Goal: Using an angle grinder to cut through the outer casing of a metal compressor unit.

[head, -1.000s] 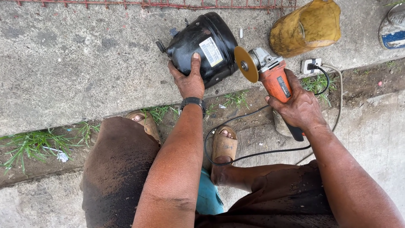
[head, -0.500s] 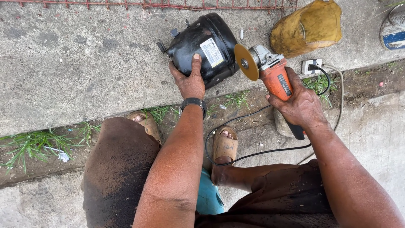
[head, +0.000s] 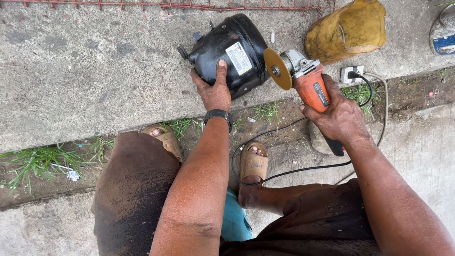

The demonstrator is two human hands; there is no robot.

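Seated person at a raised concrete slab (head: 95,71). Left hand (head: 214,90), fingers spread, presses flat on a black rounded compressor housing (head: 230,52) lying on its side near the slab's edge. Right hand (head: 339,116) is wrapped firmly around the orange body of an angle grinder (head: 310,85); its disc (head: 277,68) stands just beside the housing's right flank, contact not discernible. A yellow sack-like container (head: 346,31) lies tipped behind the grinder; contents not visible. The grinder's cable (head: 284,173) loops to a white socket (head: 351,74). Compared with the earlier frames, the hands, housing and grinder keep nearly the same positions.
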